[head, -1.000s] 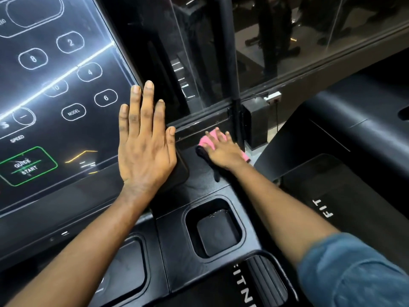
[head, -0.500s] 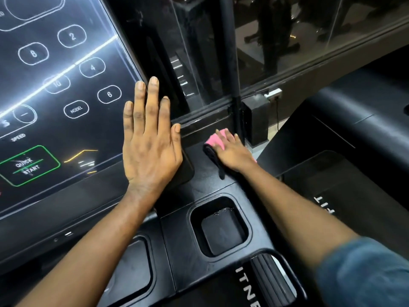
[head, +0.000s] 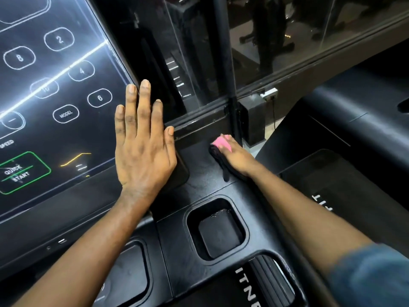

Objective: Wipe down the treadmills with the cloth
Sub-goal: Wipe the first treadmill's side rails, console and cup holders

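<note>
The left hand (head: 143, 151) lies open, fingers straight and together, flat against the right edge of the touchscreen (head: 55, 103), up and to the left of the square cup recess (head: 218, 231) in the treadmill console (head: 199, 180). Straight beyond that recess, at the console's far edge by a dark upright post (head: 223, 63), the right hand (head: 238, 159) presses the cloth (head: 218, 144) onto the plastic. Its fingers lie over the cloth rather than curl round it. The cloth shows pink at the fingertips and black along the hand's left side. Nearer than the recess, a little right — a ribbed handgrip (head: 272, 282).
</note>
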The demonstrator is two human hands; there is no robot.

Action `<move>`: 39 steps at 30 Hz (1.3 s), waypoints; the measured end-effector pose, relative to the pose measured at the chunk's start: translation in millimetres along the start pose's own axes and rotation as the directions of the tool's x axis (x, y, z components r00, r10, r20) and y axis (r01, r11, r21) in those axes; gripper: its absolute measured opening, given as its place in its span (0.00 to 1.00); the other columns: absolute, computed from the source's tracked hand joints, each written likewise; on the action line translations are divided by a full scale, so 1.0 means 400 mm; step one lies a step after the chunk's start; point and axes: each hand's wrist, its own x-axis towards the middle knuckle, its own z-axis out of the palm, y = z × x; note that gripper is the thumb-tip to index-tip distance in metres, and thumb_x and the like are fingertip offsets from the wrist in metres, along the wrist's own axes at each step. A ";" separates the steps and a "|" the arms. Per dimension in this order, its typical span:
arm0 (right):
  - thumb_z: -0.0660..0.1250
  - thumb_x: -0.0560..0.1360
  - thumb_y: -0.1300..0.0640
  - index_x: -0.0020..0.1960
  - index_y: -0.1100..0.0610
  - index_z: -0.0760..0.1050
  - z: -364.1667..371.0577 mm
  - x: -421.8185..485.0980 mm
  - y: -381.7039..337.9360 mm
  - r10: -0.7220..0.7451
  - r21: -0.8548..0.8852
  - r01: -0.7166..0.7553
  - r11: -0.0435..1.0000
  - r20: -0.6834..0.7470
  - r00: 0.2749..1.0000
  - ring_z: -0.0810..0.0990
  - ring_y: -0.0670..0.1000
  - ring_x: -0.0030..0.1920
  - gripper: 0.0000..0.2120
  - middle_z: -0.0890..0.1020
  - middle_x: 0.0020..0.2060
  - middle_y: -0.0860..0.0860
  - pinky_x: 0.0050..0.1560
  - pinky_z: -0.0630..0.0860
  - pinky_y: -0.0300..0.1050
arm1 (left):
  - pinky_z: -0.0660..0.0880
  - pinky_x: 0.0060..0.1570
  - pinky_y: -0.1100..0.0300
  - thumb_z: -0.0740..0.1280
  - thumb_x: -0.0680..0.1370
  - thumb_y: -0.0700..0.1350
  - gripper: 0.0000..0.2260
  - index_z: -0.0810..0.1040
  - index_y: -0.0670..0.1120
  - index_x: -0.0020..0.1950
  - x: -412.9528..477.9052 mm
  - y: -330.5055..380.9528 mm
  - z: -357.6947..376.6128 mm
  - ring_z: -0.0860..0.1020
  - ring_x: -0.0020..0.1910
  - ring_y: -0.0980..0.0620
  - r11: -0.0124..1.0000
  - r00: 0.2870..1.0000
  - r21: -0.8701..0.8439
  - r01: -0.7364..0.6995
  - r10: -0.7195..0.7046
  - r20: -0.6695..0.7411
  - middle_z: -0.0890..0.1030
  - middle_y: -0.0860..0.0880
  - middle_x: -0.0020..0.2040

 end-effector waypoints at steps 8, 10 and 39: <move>0.39 0.81 0.33 0.82 0.39 0.45 0.110 -0.206 -0.112 -0.281 -0.536 0.282 0.795 0.086 0.956 0.40 0.55 0.82 0.31 0.44 0.82 0.43 0.76 0.41 0.72 | 0.45 0.80 0.48 0.54 0.85 0.48 0.21 0.65 0.41 0.77 -0.002 0.000 -0.006 0.48 0.82 0.43 1.000 1.000 -0.015 -0.004 0.004 -0.004 0.53 0.42 0.83; 0.41 0.81 0.31 0.81 0.36 0.45 0.065 -0.265 -0.034 -0.274 -0.467 0.286 0.837 0.094 0.957 0.40 0.51 0.82 0.30 0.43 0.82 0.40 0.78 0.42 0.66 | 0.44 0.80 0.48 0.55 0.85 0.48 0.21 0.65 0.41 0.77 0.001 0.001 -0.004 0.48 0.82 0.43 1.000 1.000 -0.015 -0.010 0.010 -0.006 0.53 0.42 0.83; 0.52 0.83 0.36 0.82 0.43 0.56 -0.016 0.076 -0.031 0.112 0.069 -0.113 0.991 0.029 0.993 0.59 0.54 0.80 0.29 0.58 0.82 0.51 0.77 0.56 0.48 | 0.43 0.80 0.47 0.53 0.86 0.48 0.21 0.65 0.39 0.76 0.002 -0.001 -0.001 0.48 0.82 0.42 1.000 1.000 -0.001 -0.008 0.008 0.006 0.52 0.42 0.83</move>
